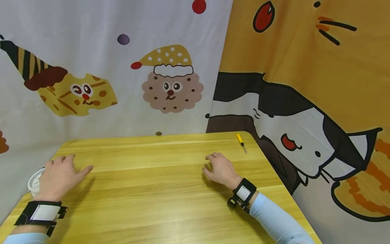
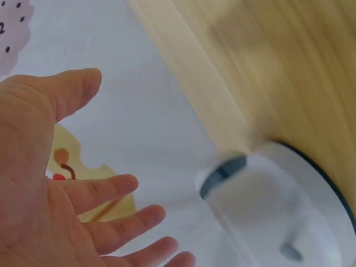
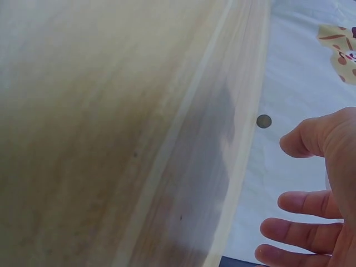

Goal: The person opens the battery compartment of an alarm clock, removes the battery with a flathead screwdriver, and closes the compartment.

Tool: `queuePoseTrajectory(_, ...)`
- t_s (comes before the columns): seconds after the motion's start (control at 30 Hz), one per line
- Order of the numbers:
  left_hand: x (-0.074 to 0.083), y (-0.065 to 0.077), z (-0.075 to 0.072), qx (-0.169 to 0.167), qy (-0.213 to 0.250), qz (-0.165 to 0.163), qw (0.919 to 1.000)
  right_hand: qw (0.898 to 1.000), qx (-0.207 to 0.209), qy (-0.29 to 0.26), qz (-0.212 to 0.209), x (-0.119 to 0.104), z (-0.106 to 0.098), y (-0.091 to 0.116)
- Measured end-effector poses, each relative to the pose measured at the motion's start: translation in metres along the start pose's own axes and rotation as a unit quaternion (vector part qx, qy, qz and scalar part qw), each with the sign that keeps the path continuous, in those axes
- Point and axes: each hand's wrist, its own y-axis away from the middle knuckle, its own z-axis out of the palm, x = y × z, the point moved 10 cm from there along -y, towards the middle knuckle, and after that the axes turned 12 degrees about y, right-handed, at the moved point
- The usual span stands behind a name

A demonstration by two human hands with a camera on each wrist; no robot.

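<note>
My left hand (image 1: 58, 178) hovers over the left side of the table with its fingers spread and nothing in them. Partly hidden behind it, a white round container (image 1: 34, 183) stands at the table's left edge. The left wrist view shows a blurred white vessel (image 2: 278, 206) with a dark band, apart from the fingertips. My right hand (image 1: 221, 170) is held above the right half of the table, fingers loosely bent around nothing. Beyond it, toward the far right corner, lies a small screwdriver (image 1: 241, 143) with a yellow and black handle.
The wooden table (image 1: 146, 203) has a rounded far right corner. Behind it hangs a white curtain (image 1: 100, 20) with cartoon prints, and an orange cat-print curtain (image 1: 292, 51) runs along the right side. A black strap with a camera sits on each wrist.
</note>
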Motion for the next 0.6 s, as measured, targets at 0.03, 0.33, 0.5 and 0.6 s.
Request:
queuePoseTrajectory(0.03, -0.005, 0.001, 0.0, -0.005, 0.0, -0.008, 1.0, 1.0, -0.001, 0.0, 0.0, 0.0, 0.0, 0.0)
queuePoseTrajectory(0.33, -0.04, 0.014, 0.004, -0.011, -0.037, -0.078, 0.9962, 1.0, -0.007, -0.012, -0.004, -0.002, -0.001, -0.001)
queuePoseTrajectory(0.5, -0.046, 0.018, 0.001, 0.003, -0.041, -0.095, 0.9946, 1.0, 0.002, -0.019, -0.006, -0.002, -0.004, -0.002)
queuePoseTrajectory(0.6, -0.051, 0.019, 0.0, -0.001, -0.053, -0.113, 0.9922, 1.0, -0.002, -0.022, -0.004, -0.001, -0.003, -0.002)
